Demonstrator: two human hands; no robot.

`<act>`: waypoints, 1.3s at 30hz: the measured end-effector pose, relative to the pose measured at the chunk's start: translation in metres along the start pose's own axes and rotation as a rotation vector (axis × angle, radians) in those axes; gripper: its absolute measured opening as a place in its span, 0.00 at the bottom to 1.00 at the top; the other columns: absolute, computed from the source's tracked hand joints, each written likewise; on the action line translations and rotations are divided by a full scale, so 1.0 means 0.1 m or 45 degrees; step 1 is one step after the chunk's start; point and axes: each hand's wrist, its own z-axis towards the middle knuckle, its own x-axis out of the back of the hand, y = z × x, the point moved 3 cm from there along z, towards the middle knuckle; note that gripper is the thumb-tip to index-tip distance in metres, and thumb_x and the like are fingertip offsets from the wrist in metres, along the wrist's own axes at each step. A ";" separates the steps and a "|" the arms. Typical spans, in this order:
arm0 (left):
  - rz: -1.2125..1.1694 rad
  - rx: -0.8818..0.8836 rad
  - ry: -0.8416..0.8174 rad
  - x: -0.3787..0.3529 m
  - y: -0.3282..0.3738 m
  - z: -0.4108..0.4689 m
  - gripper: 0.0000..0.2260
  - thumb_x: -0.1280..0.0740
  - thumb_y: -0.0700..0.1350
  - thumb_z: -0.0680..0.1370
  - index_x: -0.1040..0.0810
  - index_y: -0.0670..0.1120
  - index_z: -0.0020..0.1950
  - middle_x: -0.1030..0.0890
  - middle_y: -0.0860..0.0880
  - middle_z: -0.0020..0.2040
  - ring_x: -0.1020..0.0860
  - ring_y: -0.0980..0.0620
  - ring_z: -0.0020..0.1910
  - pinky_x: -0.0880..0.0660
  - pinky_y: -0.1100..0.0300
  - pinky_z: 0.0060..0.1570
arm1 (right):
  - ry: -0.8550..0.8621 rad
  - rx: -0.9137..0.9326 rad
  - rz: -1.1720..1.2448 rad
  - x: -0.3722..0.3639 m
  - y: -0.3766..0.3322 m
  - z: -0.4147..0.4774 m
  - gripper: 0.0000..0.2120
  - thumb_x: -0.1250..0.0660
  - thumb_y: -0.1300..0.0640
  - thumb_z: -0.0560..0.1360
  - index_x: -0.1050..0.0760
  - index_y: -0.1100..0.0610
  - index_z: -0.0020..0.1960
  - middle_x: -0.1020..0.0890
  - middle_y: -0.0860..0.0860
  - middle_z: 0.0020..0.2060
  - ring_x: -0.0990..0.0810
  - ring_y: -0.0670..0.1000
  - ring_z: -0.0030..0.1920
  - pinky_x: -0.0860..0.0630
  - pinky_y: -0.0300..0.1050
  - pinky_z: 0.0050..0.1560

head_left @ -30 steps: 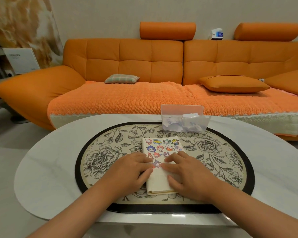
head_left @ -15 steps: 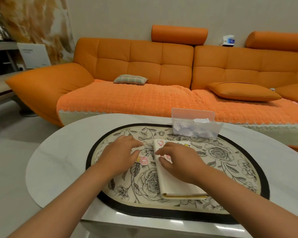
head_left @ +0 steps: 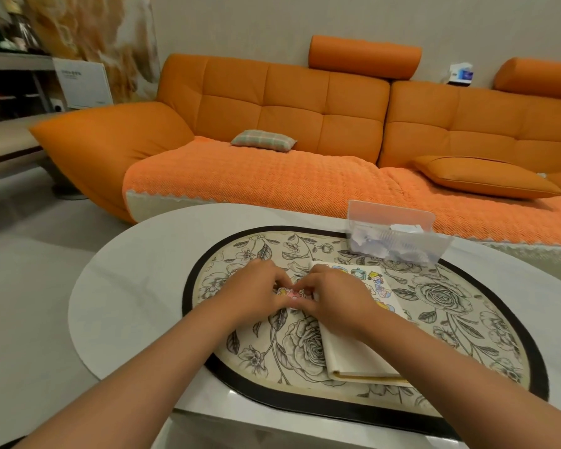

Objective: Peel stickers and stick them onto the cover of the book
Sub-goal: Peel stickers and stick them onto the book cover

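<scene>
Only the person's arms and hands show. The left forearm (head_left: 156, 374) and the right forearm (head_left: 460, 371) are bare along their whole visible length, from the lower edge of the view up to the wrists. Both look slim and smooth, wide near the camera and narrowing toward the wrist. The left grip (head_left: 256, 288) and the right grip (head_left: 337, 299) are bare hands too, their backs showing rounded knuckles and slender fingers. The nails are too small to make out, and the fingertips are partly hidden.
</scene>
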 end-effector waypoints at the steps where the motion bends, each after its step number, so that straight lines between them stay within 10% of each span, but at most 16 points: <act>1: -0.070 0.021 0.012 0.01 0.00 -0.01 0.16 0.27 0.62 0.73 0.18 0.57 0.57 0.21 0.59 0.53 0.25 0.61 0.53 0.23 0.53 0.57 | 0.004 -0.036 0.054 0.01 0.00 0.01 0.19 0.33 0.34 0.74 0.20 0.43 0.59 0.22 0.43 0.47 0.24 0.45 0.46 0.30 0.42 0.39; 10: -0.109 0.058 0.006 0.06 0.01 -0.07 0.06 0.27 0.55 0.75 0.18 0.58 0.51 0.23 0.61 0.44 0.25 0.62 0.43 0.24 0.57 0.48 | -0.078 -0.245 0.498 0.07 0.08 0.08 0.09 0.29 0.45 0.76 0.21 0.47 0.40 0.19 0.44 0.35 0.24 0.44 0.34 0.25 0.46 0.39; 16: 0.002 0.030 0.027 0.05 0.03 -0.06 0.12 0.31 0.55 0.77 0.20 0.57 0.59 0.24 0.59 0.54 0.28 0.57 0.58 0.26 0.53 0.57 | -0.050 -0.294 0.659 0.11 0.12 0.08 0.07 0.28 0.45 0.75 0.14 0.47 0.45 0.13 0.52 0.41 0.16 0.55 0.46 0.20 0.53 0.49; 22: -0.477 0.158 0.142 0.09 0.09 -0.02 0.04 0.27 0.54 0.75 0.19 0.57 0.47 0.16 0.58 0.42 0.18 0.61 0.43 0.21 0.58 0.47 | -0.044 -0.333 0.909 0.20 0.17 0.02 0.07 0.27 0.51 0.76 0.13 0.52 0.42 0.28 0.45 0.20 0.36 0.46 0.24 0.35 0.39 0.30; 39: -0.818 0.143 0.143 0.13 0.39 -0.04 0.01 0.28 0.46 0.77 0.17 0.51 0.46 0.17 0.50 0.40 0.24 0.60 0.32 0.26 0.67 0.37 | 0.122 -0.360 1.145 0.40 0.21 -0.16 0.03 0.27 0.58 0.74 0.15 0.54 0.42 0.16 0.54 0.33 0.29 0.46 0.26 0.29 0.42 0.31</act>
